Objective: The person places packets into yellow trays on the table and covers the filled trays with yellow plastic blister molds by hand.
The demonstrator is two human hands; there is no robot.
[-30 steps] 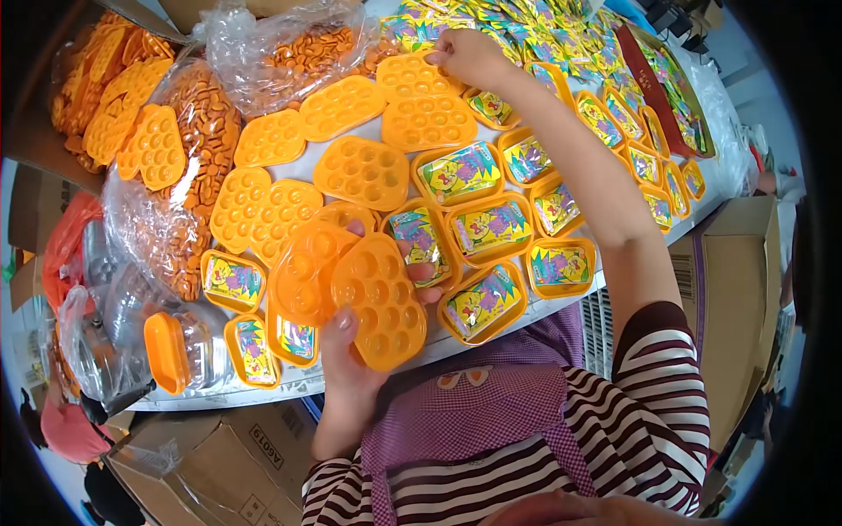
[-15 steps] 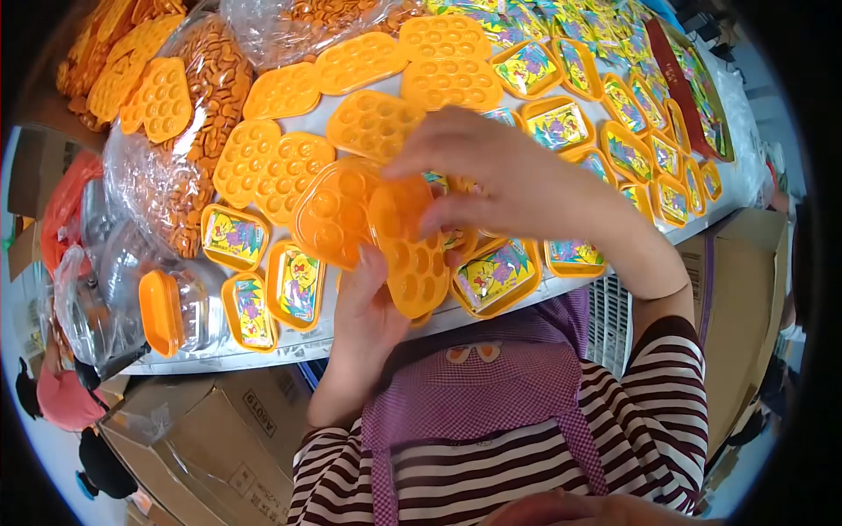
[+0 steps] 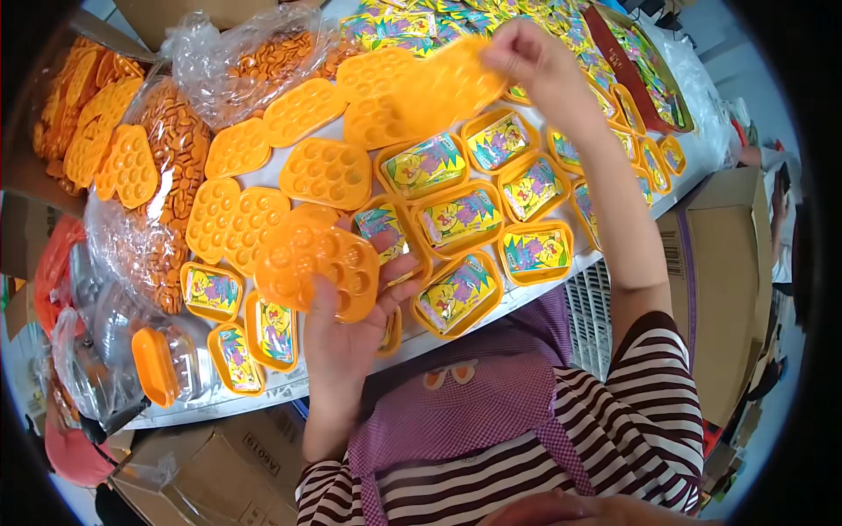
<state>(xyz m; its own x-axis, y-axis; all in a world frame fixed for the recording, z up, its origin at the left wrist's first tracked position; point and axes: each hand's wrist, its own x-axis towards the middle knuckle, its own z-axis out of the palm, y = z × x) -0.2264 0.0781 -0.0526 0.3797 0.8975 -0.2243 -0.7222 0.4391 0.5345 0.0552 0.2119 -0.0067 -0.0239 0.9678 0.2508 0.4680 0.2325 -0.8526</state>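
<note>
My left hand (image 3: 340, 337) is closed around orange plastic trays with round hollows (image 3: 309, 259), held above the front of the table; how many are stacked there I cannot tell. Farther back, my right hand (image 3: 537, 63) pinches the edge of another orange hollowed tray (image 3: 456, 81), blurred by motion, over others like it. Beside my left hand lie orange boxes with colourful printed packets, one of them a box (image 3: 458, 294) near the table's front edge. Between the hands a single hollowed tray (image 3: 324, 174) rests on the table.
Clear bags of small orange pieces (image 3: 167, 202) lie at the left, next to a carton of orange trays (image 3: 66, 114). Loose printed packets (image 3: 474, 19) cover the back. A red box (image 3: 645, 79) stands at the far right, and cardboard boxes (image 3: 715, 289) flank the table.
My right hand has moved from beside my left hand up to the back of the table and now grips an orange tray. The left hand still holds its trays; the view has shifted.
</note>
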